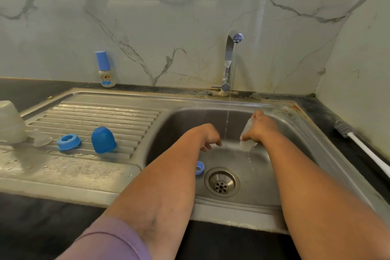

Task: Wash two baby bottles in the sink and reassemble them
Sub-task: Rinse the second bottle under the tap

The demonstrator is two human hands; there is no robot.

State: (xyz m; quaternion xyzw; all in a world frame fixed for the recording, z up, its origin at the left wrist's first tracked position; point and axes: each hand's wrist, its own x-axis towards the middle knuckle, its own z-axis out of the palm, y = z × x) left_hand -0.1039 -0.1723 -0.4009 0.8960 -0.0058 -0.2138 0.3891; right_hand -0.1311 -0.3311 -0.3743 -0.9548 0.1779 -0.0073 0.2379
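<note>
The right hand (260,127) gripped a clear bottle body (247,142), mouth down and mostly hidden by fingers, just right of the tap's stream (228,120); the left hand (209,139) hung loosely curled and empty, left of it. A capped bottle (104,69), its label unreadable, stood far left of the stream.

Two baby bottles: one assembled bottle (107,69) standing by the wall, one clear bottle body (247,136) gripped in the right hand (260,126); two blue screw rings (68,142), the second ring (199,168) in the sink (295,175); one loose blue cap (103,140); one clear teat (41,137); one bottle brush (358,145); one tap (230,59); one drain (222,182); two hands, left hand (209,137) included.
</note>
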